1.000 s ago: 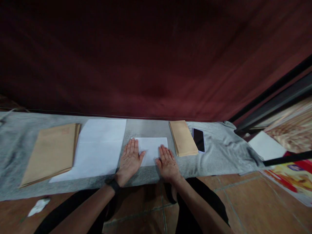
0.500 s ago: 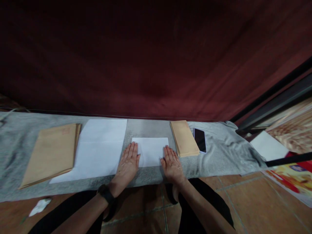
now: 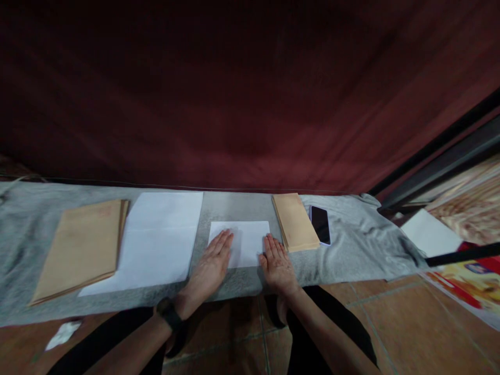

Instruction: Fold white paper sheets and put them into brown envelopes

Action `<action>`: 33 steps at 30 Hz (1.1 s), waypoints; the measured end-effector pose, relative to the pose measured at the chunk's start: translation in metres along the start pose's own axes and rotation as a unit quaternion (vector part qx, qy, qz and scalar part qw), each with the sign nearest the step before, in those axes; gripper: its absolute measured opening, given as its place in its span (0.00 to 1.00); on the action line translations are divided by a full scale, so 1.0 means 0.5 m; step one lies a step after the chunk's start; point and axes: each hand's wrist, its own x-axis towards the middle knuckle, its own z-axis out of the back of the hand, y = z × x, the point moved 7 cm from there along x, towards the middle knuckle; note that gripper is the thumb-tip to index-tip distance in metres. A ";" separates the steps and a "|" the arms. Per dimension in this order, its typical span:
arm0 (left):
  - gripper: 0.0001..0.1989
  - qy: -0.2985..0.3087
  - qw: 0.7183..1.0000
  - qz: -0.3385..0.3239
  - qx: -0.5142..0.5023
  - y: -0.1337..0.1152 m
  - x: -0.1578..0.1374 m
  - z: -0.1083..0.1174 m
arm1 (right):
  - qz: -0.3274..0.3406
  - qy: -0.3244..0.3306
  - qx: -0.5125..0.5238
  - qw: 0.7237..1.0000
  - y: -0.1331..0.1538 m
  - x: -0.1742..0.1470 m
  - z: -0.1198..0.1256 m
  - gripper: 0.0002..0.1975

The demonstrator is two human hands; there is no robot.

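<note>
A folded sheet of white paper lies flat on the grey cloth in front of me. My left hand rests on its left part, fingers stretched out and slanting to the right. On the right edge of the paper lies my right hand, its fingers straight and flat. Neither hand grips anything. Just beyond my right hand is a stack of small brown envelopes. Larger white sheets lie to the left of my left hand.
Large brown envelopes overlap the white sheets at the far left. A phone lies beside the small envelopes. Grey cloth covers the long surface. A dark red curtain hangs behind it. Crumpled white tissue is on the tiled floor.
My left hand has slid right, from the paper's left edge inward over the sheet. My right hand has stayed nearly in place.
</note>
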 end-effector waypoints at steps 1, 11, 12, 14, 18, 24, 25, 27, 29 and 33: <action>0.28 0.004 1.000 -0.015 -0.005 -0.016 0.000 -0.001 | 0.000 0.000 0.001 1.000 0.000 0.000 0.000 0.28; 0.34 -0.004 0.999 -0.011 0.050 -0.025 -0.020 -0.022 | 0.000 -0.001 0.023 1.000 -0.008 0.002 0.005 0.28; 0.35 -0.007 0.999 -0.001 0.054 -0.020 -0.019 -0.021 | -0.002 0.000 0.023 1.000 -0.008 0.003 0.006 0.28; 0.37 -0.010 0.998 0.012 0.058 -0.014 -0.018 -0.018 | -0.012 0.003 0.023 1.000 -0.009 0.006 0.010 0.29; 0.37 -0.008 0.998 0.015 0.052 -0.014 -0.015 -0.016 | -0.051 0.019 0.019 0.998 -0.016 0.018 0.020 0.30; 0.36 -0.007 0.998 0.013 0.057 -0.013 -0.013 -0.017 | -0.100 0.038 -0.004 0.994 -0.021 0.040 0.033 0.28; 0.36 -0.006 0.998 0.013 0.058 -0.013 -0.013 -0.017 | -0.106 0.040 -0.010 0.994 -0.020 0.043 0.032 0.27; 0.36 -0.003 0.998 0.012 0.057 -0.014 -0.012 -0.017 | -0.122 0.040 -0.017 0.992 -0.020 0.047 0.030 0.26; 0.36 -0.002 0.998 0.014 0.053 -0.015 -0.011 -0.016 | -0.144 0.040 -0.015 0.989 -0.025 0.051 0.026 0.26; 0.36 -0.002 0.998 0.021 0.052 -0.015 -0.009 -0.016 | -0.176 0.047 0.005 0.983 -0.044 0.062 0.021 0.22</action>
